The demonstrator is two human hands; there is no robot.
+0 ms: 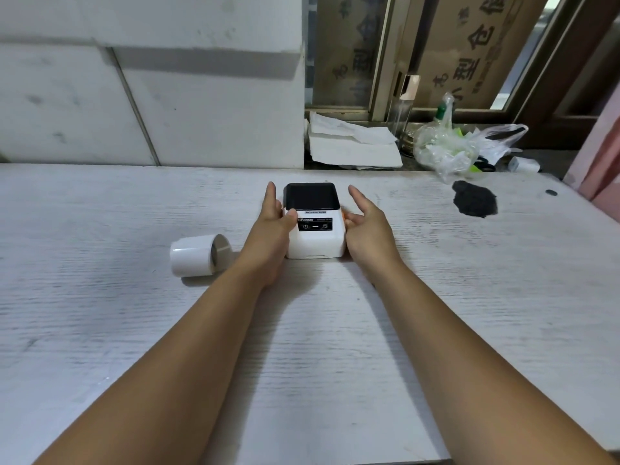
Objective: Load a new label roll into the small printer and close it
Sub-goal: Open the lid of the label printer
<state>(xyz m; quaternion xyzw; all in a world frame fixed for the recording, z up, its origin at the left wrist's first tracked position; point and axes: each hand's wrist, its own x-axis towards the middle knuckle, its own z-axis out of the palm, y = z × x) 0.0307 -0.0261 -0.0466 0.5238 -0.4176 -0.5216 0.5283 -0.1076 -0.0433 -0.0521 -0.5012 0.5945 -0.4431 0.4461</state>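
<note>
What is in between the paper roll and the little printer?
The person's left hand and forearm lie between the label roll and the printer, the hand touching the printer's left side. The head view shows it.

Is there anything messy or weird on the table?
Yes. A dark, ragged patch marks the white table to the right of the printer; whether it is a stain or damage is unclear. The label roll lies on its side, left of the left hand.

Glossy plastic printer (315, 229), wood-grain table (134, 330)
</note>
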